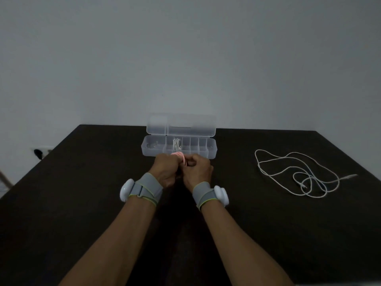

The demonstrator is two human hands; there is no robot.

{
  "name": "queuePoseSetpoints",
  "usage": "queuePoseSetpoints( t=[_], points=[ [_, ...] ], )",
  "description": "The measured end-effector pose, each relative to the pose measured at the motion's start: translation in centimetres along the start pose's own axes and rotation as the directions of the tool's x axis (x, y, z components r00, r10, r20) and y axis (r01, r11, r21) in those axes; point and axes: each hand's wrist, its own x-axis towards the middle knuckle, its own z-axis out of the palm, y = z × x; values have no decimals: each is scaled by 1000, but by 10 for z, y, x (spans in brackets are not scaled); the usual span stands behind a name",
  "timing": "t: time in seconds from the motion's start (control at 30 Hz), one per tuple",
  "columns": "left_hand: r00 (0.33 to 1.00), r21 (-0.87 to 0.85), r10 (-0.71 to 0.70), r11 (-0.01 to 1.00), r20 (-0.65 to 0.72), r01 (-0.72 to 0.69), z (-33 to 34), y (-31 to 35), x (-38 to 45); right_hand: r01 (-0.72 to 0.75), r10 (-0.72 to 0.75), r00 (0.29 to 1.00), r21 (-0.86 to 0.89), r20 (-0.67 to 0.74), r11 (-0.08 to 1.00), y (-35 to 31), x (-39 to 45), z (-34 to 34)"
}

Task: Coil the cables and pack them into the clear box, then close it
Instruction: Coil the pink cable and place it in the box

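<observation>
Head view: both hands meet at the centre of the dark bench [82, 203], just on the near side of the clear box [179, 148]. The left hand [165, 169] and the right hand [198, 170] are together, both closed on a pink cable [181, 156] whose loops show between the fingers; how much of it is already wound I cannot tell. The box lies at 12 o'clock from the hands with its lid [181, 124] swung open toward the wall. One coiled white cable [176, 143] already sits in a middle compartment. Well apart, at about 3 o'clock, a long white cable [296, 174] lies loose and tangled on the bench, not yet coiled.

The pink cable looks light, thin and limp, likely springy enough to unwind if let go, so I judge it best pinched across the whole bundle of loops when it is lowered into a compartment. The loose white cable is best taken by one plug end
</observation>
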Motion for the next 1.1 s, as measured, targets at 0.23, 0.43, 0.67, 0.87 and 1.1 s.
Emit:
queuePoseSetpoints(
  t=[0.23,0.43,0.67,0.87,1.1],
  points=[
    [993,70,-31,997,110,23,-6,3,2,-16,16,1000,-32,-15,999,3,5,2],
    [943,91,-65,995,326,37,-9,5,-8,-75,78,996,81,-41,994,3,-3,-4],
    [928,215,-46,976,370,-37,-16,5,-6,115,-115,993,3,27,993,3,0,-9],
    [933,297,5,947,359,-119,-8,-2,-13,138,-140,988,29,65,990,16,1,-18],
    [943,422,290,885,-163,-199,-13,-10,0,132,-143,987,151,70,980,16,5,-13]
  ],
)
